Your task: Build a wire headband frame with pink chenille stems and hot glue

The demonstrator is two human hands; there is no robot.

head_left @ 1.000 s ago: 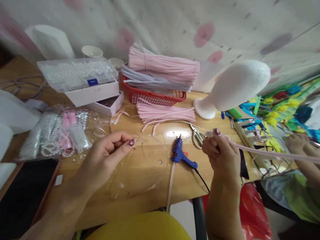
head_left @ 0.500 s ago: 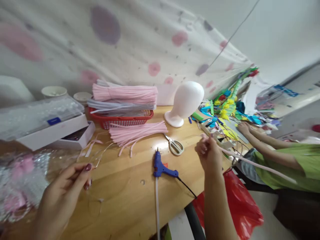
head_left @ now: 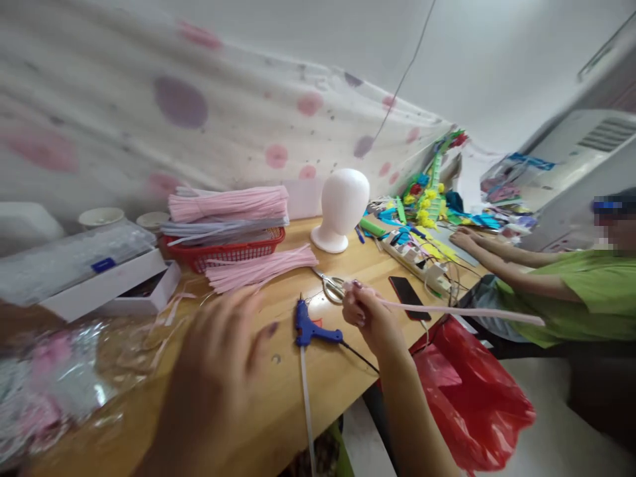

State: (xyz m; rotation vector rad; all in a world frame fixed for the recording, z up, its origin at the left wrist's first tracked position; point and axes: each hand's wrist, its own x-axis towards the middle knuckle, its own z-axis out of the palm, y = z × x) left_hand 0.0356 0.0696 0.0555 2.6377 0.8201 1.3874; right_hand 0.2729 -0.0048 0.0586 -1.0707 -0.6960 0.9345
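Pink strip [head_left: 467, 311]: juts rightward from the right hand [head_left: 366, 313]; looks like the handling stage imo, next move calls for minding that loose end
Right hand: clenched round it, forearm stretched forward
Left hand [head_left: 216, 361]: fingers bent, too blurry to tell if it's holding anything
Glue gun [head_left: 304, 328]: between the hands

The person's left hand [head_left: 213, 358] and right hand [head_left: 371, 317] are both bare. The right forearm [head_left: 415, 401] is also bare until the lower edge of the view; it has a smooth, rounded shape and becomes wider away from the wrist. The right thumbnail [head_left: 356, 284] wears a dark, purplish polish. The left hand is blurred, but its thumbnail [head_left: 271, 328] looks dark purple too.
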